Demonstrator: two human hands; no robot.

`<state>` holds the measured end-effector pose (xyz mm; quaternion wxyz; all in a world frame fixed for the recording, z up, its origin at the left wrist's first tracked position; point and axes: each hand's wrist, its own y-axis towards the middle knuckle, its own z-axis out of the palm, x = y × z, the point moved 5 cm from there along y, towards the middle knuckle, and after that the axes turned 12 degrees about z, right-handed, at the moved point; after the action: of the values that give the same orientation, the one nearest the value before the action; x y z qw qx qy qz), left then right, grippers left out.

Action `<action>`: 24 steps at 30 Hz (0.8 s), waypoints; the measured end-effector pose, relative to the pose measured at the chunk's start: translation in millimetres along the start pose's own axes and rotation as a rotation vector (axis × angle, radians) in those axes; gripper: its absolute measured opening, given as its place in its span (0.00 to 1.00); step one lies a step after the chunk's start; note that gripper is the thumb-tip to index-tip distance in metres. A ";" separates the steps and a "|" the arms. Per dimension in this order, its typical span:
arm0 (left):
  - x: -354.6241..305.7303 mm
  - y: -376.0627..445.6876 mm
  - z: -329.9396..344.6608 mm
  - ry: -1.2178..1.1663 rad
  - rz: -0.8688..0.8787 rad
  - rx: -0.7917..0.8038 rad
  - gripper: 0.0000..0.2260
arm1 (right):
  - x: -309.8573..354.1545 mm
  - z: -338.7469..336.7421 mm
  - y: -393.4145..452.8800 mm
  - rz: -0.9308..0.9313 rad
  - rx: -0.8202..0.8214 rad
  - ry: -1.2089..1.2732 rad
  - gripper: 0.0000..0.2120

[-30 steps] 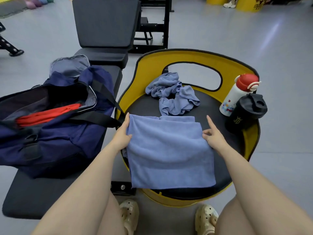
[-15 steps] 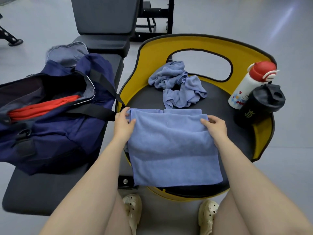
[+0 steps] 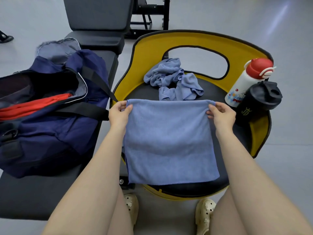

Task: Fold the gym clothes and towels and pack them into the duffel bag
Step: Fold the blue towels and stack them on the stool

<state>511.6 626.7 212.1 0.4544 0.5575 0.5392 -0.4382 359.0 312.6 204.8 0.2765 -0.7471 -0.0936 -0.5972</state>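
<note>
A blue towel (image 3: 169, 141), folded flat, lies on the black seat of a yellow chair (image 3: 149, 53). My left hand (image 3: 118, 114) pinches its far left corner and my right hand (image 3: 221, 114) pinches its far right corner, with the far edge lifted slightly. Behind it sits a crumpled blue towel (image 3: 172, 78). The navy duffel bag (image 3: 50, 126) stands open on the black bench at the left, with a red garment (image 3: 32, 106) inside.
A white bottle with a red cap (image 3: 245, 80) and a black shaker bottle (image 3: 259, 100) stand on the chair's right side. A grey cloth (image 3: 57, 48) lies behind the bag on the bench (image 3: 25, 197). Grey gym floor and a rack lie beyond.
Both hands went from resting flat on the towel's far corners to pinching them and raising the far edge. The camera view has tilted closer.
</note>
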 end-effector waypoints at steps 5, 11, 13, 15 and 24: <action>-6.9 -2.0 2.0 -0.033 0.001 -0.033 0.06 | 3.4 -5.3 -1.4 -0.007 0.051 -0.008 0.03; -19.0 -9.9 -6.8 -0.004 0.060 0.021 0.07 | 13.4 -13.5 -14.9 -0.049 0.112 -0.092 0.07; -24.6 -13.4 -11.9 -0.013 0.082 0.052 0.06 | 19.4 -16.5 -23.8 -0.072 0.154 -0.089 0.08; -29.9 -20.2 -18.2 -0.020 0.093 0.077 0.06 | 22.5 -20.5 -33.1 -0.084 0.189 -0.094 0.06; -42.6 -65.4 -45.3 0.031 0.107 0.220 0.08 | 23.9 -53.1 -68.8 -0.016 0.285 -0.183 0.10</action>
<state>444.6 662.7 260.7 0.4048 0.6387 0.4644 -0.4610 288.5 337.2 255.2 0.3650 -0.7508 -0.2082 -0.5096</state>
